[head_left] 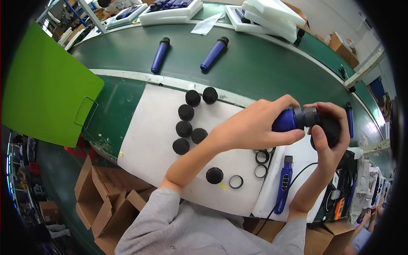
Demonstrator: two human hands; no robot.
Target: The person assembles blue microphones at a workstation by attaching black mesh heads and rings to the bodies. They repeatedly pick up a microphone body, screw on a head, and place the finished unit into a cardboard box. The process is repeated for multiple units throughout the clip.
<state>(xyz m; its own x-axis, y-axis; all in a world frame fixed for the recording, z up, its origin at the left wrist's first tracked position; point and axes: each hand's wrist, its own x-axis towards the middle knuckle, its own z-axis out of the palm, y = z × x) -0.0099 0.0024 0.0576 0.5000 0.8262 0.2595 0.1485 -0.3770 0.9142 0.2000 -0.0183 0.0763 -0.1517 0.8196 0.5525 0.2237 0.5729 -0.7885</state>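
My left hand (pixel 259 121) is closed around the blue body of a microphone (pixel 284 121), held above the right side of a white work sheet (pixel 148 127). My right hand (pixel 333 131) grips a black mesh microphone head (pixel 330 131) at the collar end of that body; whether head and body are joined is hidden by the fingers. Left of my forearm, several round black microphone heads (pixel 186 112) stand in a rough line on the sheet. Another black head (pixel 214 175) and a dark ring (pixel 236 182) lie nearer me. More rings (pixel 261 171) sit by the sheet's right edge.
Two blue microphones (pixel 160 55) lie on the green belt (pixel 127 46) beyond the sheet. White foam trays (pixel 172 15) stand behind. A blue handheld device with buttons (pixel 284 185) lies beside a black cable. There is a green panel (pixel 46 89) at left, above open cardboard boxes (pixel 106 195).
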